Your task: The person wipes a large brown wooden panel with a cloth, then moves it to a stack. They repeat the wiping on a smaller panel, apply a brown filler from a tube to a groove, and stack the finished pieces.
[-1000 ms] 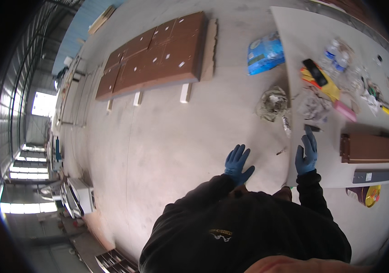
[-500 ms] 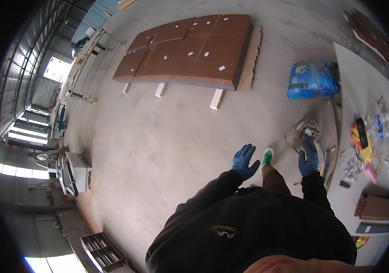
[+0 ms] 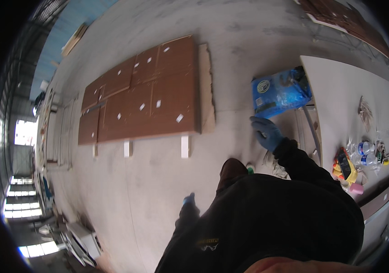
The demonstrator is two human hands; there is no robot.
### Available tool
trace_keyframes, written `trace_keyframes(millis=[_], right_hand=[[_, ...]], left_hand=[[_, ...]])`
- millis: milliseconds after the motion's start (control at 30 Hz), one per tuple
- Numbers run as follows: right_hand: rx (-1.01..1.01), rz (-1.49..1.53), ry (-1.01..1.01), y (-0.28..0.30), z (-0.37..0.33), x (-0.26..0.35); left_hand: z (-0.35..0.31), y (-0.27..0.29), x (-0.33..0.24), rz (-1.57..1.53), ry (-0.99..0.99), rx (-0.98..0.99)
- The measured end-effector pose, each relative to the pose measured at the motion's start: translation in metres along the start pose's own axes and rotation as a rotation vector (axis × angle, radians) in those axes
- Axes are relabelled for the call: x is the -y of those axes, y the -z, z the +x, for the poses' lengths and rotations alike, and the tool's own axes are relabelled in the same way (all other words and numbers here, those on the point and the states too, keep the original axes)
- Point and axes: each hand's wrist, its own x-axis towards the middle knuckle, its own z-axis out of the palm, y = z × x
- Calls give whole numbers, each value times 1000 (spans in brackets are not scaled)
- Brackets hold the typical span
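My right hand (image 3: 268, 134), in a blue work glove, is raised in front of me just short of a shiny blue plastic bag (image 3: 282, 92). Its fingers are loosely bent and apart, with nothing between them. Low at my left side is my left hand (image 3: 189, 199), also gloved in blue. Only a small part of it shows past the dark sleeve, and its fingers are mostly hidden. Below my right forearm, a crumpled pale sack (image 3: 274, 166) stands on the floor, partly covered by the arm.
Ahead on the left, brown panels (image 3: 149, 91) lie stacked on white blocks (image 3: 186, 146). A white-topped table (image 3: 340, 95) on my right bears plastic bottles (image 3: 366, 154), yellow gloves (image 3: 342, 168) and a pink item (image 3: 356, 188). More brown panels (image 3: 349, 20) rest on a rack at the far right.
I have stepped forward and the view has turned. My right hand has moved from above the pale sack toward the blue bag. My left hand has dropped back beside my body.
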Motion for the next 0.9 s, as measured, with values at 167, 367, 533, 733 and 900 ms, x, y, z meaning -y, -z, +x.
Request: trace_keyframes(millis=[167, 367, 533, 733, 900], right_hand=[[79, -104, 42, -21, 121, -97], [78, -190, -259, 2, 221, -206], [-66, -188, -480, 43, 259, -293], [-133, -64, -815, 83, 326, -405], [21, -110, -800, 163, 448, -495]], left_hand=[[72, 11, -150, 74, -80, 162], [166, 35, -465, 319, -264, 167], [223, 20, -787, 367, -518, 71], [195, -58, -1066, -231, -753, 293], [168, -131, -1185, -2, -608, 436]])
